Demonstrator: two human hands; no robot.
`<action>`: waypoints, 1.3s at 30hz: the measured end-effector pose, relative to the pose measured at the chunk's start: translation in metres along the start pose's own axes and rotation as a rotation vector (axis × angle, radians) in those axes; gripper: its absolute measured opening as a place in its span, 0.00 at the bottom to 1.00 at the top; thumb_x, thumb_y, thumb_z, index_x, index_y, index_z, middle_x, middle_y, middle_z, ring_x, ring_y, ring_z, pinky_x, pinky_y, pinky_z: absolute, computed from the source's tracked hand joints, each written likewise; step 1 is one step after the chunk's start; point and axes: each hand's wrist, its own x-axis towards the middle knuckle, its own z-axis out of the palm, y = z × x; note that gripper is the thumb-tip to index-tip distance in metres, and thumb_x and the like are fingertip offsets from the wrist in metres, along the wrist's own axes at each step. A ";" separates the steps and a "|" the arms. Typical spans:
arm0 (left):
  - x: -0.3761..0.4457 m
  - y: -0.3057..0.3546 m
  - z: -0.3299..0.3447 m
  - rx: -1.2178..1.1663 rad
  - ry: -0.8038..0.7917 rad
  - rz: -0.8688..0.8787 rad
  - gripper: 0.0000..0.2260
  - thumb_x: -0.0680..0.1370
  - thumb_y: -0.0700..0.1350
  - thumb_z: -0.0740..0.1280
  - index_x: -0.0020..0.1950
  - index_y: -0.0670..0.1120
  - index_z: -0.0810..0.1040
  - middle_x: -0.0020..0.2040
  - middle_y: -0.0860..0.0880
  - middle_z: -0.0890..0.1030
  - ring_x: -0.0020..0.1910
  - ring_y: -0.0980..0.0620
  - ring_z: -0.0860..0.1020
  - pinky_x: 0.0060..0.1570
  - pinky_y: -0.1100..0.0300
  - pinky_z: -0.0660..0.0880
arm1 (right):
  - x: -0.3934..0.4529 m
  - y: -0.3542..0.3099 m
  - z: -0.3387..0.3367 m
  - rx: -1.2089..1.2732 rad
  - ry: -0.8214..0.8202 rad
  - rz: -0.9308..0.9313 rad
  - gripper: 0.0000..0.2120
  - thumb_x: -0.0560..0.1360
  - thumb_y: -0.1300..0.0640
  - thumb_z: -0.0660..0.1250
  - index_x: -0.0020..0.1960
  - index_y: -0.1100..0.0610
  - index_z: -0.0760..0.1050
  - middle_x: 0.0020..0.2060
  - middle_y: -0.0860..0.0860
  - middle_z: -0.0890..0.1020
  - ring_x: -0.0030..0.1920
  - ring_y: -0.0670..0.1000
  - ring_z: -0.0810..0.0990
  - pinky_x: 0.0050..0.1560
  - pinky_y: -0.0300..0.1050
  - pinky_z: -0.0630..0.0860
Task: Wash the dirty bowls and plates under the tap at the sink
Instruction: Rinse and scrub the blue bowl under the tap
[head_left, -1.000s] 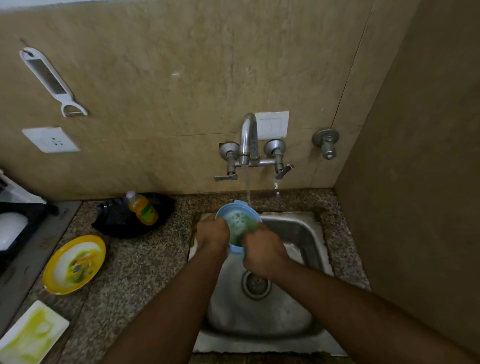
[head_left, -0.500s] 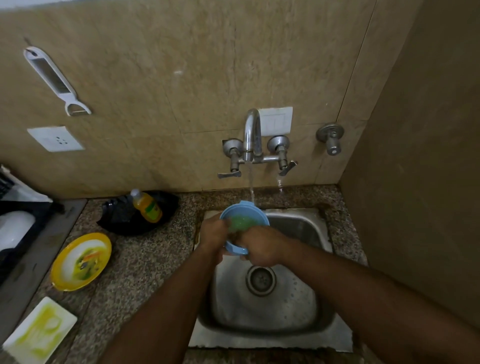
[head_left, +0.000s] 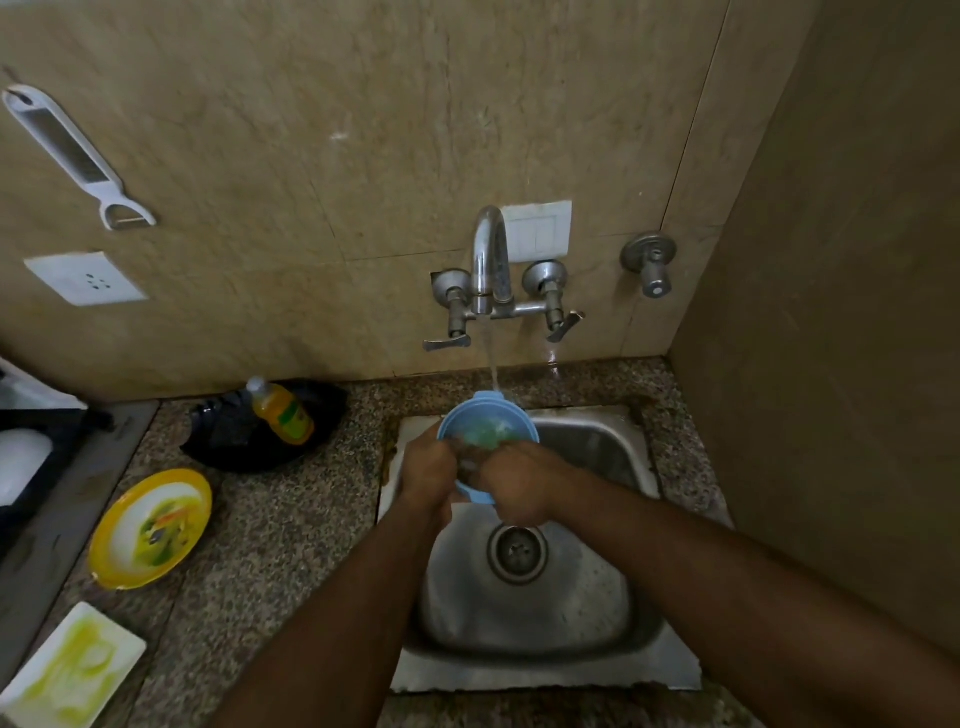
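A light blue bowl with green residue inside is tilted toward me over the steel sink, right under the running stream from the tap. My left hand grips the bowl's left rim. My right hand is at the bowl's lower right side with its fingers reaching inside; whether it holds a scrubber is hidden. A dirty yellow plate and a dirty white rectangular plate lie on the counter to the left.
A yellow dish soap bottle lies on a black tray left of the sink. A wall stands close on the right. A white peeler and a socket hang on the back wall. The drain sits below my hands.
My view has shifted slightly. My right hand has rubbed around inside the bowl, which stays under the stream in my left hand.
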 end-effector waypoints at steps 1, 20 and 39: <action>0.001 -0.004 -0.001 -0.007 -0.004 0.004 0.17 0.77 0.29 0.61 0.48 0.48 0.85 0.39 0.47 0.87 0.37 0.47 0.86 0.38 0.49 0.85 | -0.003 0.002 -0.002 -0.078 0.018 -0.041 0.17 0.74 0.59 0.71 0.62 0.52 0.78 0.52 0.50 0.83 0.51 0.53 0.82 0.49 0.44 0.76; 0.017 -0.026 0.046 -0.311 -0.134 -0.284 0.12 0.84 0.36 0.58 0.60 0.36 0.80 0.59 0.32 0.81 0.38 0.48 0.81 0.34 0.56 0.80 | -0.002 0.015 0.000 -0.693 0.087 -0.020 0.10 0.78 0.59 0.66 0.56 0.53 0.82 0.53 0.52 0.86 0.58 0.57 0.81 0.70 0.54 0.65; 0.036 -0.007 0.027 -0.318 -0.320 -0.039 0.26 0.71 0.27 0.64 0.68 0.43 0.77 0.60 0.37 0.82 0.56 0.37 0.82 0.49 0.44 0.82 | -0.008 0.041 0.026 -0.528 0.333 0.084 0.22 0.75 0.60 0.65 0.69 0.60 0.77 0.64 0.59 0.82 0.74 0.65 0.71 0.72 0.60 0.67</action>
